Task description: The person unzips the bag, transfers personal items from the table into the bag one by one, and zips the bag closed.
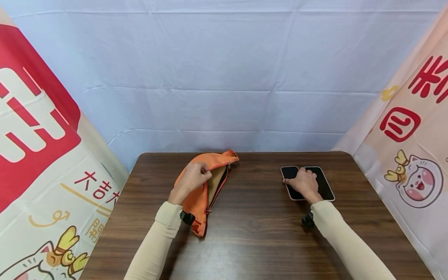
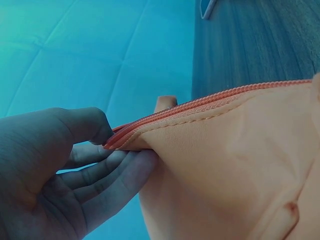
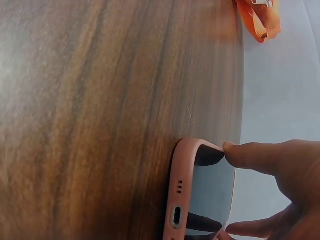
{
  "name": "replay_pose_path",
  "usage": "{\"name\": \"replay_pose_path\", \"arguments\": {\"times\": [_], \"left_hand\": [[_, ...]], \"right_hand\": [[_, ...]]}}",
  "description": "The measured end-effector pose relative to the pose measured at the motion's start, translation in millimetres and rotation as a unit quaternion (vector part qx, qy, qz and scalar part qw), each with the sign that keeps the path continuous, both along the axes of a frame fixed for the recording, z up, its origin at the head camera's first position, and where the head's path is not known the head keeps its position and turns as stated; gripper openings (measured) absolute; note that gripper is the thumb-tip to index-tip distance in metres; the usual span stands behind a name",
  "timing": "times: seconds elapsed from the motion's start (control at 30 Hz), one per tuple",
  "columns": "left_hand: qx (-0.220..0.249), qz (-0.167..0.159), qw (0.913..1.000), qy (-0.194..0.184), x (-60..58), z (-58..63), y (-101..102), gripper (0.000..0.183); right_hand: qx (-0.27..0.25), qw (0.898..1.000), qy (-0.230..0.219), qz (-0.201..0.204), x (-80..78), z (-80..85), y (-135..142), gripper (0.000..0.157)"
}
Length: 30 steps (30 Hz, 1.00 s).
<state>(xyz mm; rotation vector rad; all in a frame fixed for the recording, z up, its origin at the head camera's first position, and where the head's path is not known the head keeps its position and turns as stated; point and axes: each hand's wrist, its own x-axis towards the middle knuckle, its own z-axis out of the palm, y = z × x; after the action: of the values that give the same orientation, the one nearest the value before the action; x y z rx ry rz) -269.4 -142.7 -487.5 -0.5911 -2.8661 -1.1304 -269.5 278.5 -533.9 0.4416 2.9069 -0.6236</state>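
Note:
An orange zippered bag (image 1: 197,200) lies on the left half of the table, its zipper undone and a tan lining showing. My left hand (image 1: 193,177) pinches the zippered edge between thumb and fingers and holds the mouth apart; in the left wrist view the zipper (image 2: 215,98) runs away from the fingertips. Over on the right, a phone (image 1: 290,171) in a pink case lies screen up. My right hand (image 1: 305,182) spans it, thumb at one long edge and fingers at the other, and covers its middle. The phone's charging port (image 3: 176,216) shows in the right wrist view.
A wider dark-screened device (image 1: 324,188), like a tablet, lies right beside the phone, partly behind the right hand. The brown wooden table (image 1: 252,233) ends at a pale cloth backdrop (image 1: 224,97). Printed cloths (image 1: 416,163) hang on both sides.

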Motion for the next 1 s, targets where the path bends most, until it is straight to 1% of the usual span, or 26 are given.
{"name": "replay_pose_path", "arguments": {"times": [0.3,0.5,0.67,0.83,1.0], "left_hand": [[0.001,-0.005,1.0000,0.005,-0.5,-1.1,-0.7,0.013],[0.004,-0.004,1.0000,0.001,0.2,-0.2,-0.7,0.012],[0.003,-0.002,1.0000,-0.003,0.6,-0.2,-0.8,0.013],[0.002,-0.001,1.0000,0.001,0.9,-0.3,-0.8,0.012],[-0.002,0.001,1.0000,0.003,1.2,0.5,-0.4,0.011]], "right_hand": [[0.000,1.000,0.005,-0.004,-1.0,0.8,-0.2,0.094],[0.003,1.000,0.013,-0.005,-2.6,-1.1,0.8,0.092],[0.008,1.000,0.016,-0.006,-4.4,-1.7,0.2,0.095],[0.013,0.999,0.028,-0.012,-5.1,-1.8,-0.6,0.095],[-0.015,0.999,0.035,-0.025,-3.7,-1.6,-3.7,0.095]]}}
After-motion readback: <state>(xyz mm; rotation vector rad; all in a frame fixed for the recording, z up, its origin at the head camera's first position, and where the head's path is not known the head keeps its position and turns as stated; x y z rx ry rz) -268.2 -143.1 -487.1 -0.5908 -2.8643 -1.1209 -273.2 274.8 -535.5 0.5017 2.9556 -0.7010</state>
